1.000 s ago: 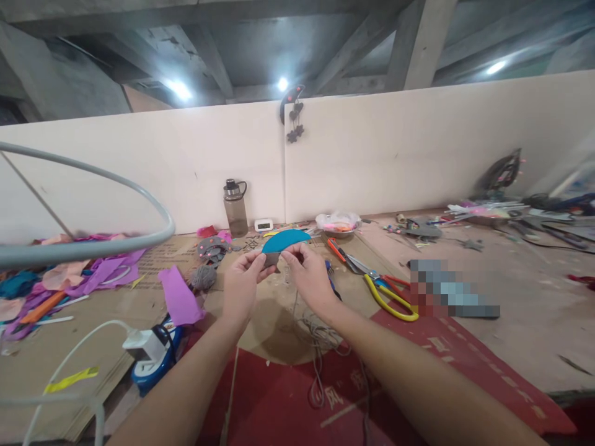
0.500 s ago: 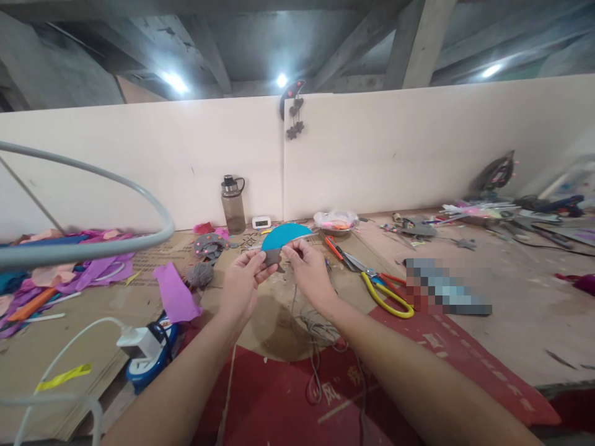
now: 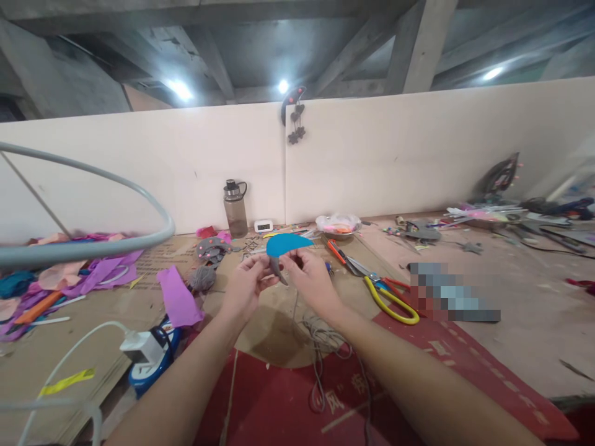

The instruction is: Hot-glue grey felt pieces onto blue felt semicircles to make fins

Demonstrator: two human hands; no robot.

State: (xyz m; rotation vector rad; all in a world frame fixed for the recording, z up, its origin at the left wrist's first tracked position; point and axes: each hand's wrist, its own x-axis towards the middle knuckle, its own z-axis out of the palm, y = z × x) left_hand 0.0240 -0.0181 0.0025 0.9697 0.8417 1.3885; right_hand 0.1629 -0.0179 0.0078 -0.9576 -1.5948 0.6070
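Observation:
Above the cardboard, both hands meet at a blue half-round piece [image 3: 287,244] with a strip of grey felt [image 3: 277,269] along its near side. My left hand [image 3: 246,286] pinches the grey felt at the left. From the right, my right hand [image 3: 312,280] grips the lower edge of the blue piece, its thumb close to the felt. What lies under the right fingers is hidden. Below the hands, grey yarn [image 3: 325,334] trails in loose loops over the cardboard. A ball of grey yarn [image 3: 202,279] sits left of my left hand.
Yellow-handled scissors [image 3: 390,300] and an orange-handled tool [image 3: 338,251] lie to the right. A bottle [image 3: 235,210], a small white digital clock [image 3: 263,226] and a bowl [image 3: 338,228] stand behind. Left are purple fabric [image 3: 179,297], a power strip [image 3: 155,365] and a grey tube [image 3: 139,186].
The blue piece has tilted and sits slightly lower in view. The grey felt has turned edge-on, its tip pointing down between the hands. The whole view has shifted slightly.

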